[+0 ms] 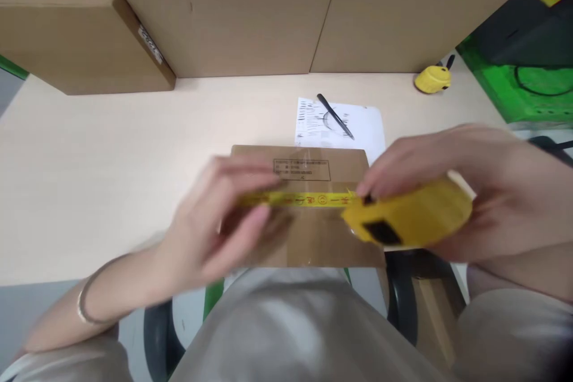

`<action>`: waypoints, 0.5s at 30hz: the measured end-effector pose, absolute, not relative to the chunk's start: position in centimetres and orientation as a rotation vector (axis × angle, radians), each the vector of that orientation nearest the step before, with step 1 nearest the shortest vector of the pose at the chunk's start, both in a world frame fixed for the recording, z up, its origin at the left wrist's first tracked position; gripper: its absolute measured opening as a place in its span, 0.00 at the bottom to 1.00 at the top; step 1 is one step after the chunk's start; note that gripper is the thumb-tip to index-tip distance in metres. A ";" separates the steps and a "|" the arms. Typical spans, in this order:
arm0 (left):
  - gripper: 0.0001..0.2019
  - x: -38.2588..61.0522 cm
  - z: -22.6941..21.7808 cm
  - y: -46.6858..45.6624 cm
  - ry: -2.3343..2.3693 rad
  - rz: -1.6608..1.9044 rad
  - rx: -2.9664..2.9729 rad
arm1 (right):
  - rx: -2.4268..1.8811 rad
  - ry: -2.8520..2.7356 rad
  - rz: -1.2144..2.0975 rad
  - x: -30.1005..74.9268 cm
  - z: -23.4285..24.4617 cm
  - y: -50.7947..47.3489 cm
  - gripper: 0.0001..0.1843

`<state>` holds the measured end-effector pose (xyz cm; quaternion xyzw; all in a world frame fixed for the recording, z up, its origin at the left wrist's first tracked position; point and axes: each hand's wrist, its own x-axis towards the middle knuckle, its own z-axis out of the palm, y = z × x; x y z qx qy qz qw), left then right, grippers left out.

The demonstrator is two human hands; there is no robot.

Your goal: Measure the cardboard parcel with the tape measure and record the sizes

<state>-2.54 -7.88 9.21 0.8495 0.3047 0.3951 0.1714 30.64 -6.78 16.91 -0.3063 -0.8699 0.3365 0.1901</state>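
A small brown cardboard box (335, 239) with a printed label frame sits at the table's front edge, close to my body. A strip of yellow tape with red print (308, 199) runs across its top. My right hand (447, 173) is closed around a yellow tape dispenser (412, 215) with a black patch, at the box's right end, where the strip meets it. My left hand (224, 221) is over the box's left part, with thumb and fingers apart around the strip's left end. It is blurred, and its contact with the tape is unclear.
Behind the box lies a printed white sheet (369, 122) with a black pen (335, 116) on it. A smaller yellow tool (433, 79) stands at the back right. Large cartons (233, 18) line the back, with another carton (85, 42) at left. A green bin (537, 92) is at right.
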 end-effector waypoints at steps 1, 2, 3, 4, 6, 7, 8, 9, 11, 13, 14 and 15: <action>0.15 -2.0 10.0 -9.1 0.771 1.068 2.484 | -0.760 -2.523 0.976 30.9 16.7 -7.0 0.28; 0.14 -1.4 10.5 -10.2 0.698 0.992 2.546 | -0.676 -2.583 1.016 31.0 16.5 -7.2 0.28; 0.13 -0.8 10.8 -11.0 0.639 0.907 2.626 | -0.603 -2.613 1.068 30.8 16.2 -7.3 0.27; 0.13 -0.3 10.8 -11.5 0.600 0.837 2.683 | -0.539 -2.621 1.119 30.4 15.8 -7.5 0.25; 0.13 0.4 10.5 -11.7 0.562 0.733 2.747 | -0.449 -2.636 1.150 29.6 14.9 -7.7 0.21; 0.13 0.7 10.2 -11.5 0.554 0.717 2.762 | -0.424 -2.657 1.122 29.2 14.5 -7.7 0.18; 0.13 0.8 9.9 -11.2 0.545 0.716 2.770 | -0.410 -2.683 1.083 28.9 14.1 -7.6 0.15; 0.13 0.9 9.7 -10.9 0.534 0.729 2.782 | -0.411 -2.707 1.045 28.7 13.9 -7.5 0.12; 0.13 0.8 9.3 -10.5 0.504 0.735 2.814 | -0.412 -2.723 1.029 28.7 13.8 -6.7 0.10; 0.14 0.6 9.1 -10.4 0.464 0.706 2.855 | -0.395 -2.693 1.041 29.0 14.0 -5.5 0.11; 0.14 0.5 9.1 -10.5 0.439 0.676 2.885 | -0.401 -2.681 1.028 29.2 14.3 -4.7 0.11; 0.16 0.4 9.1 -10.6 0.420 0.627 2.920 | -0.437 -2.680 1.010 29.3 14.5 -3.8 0.11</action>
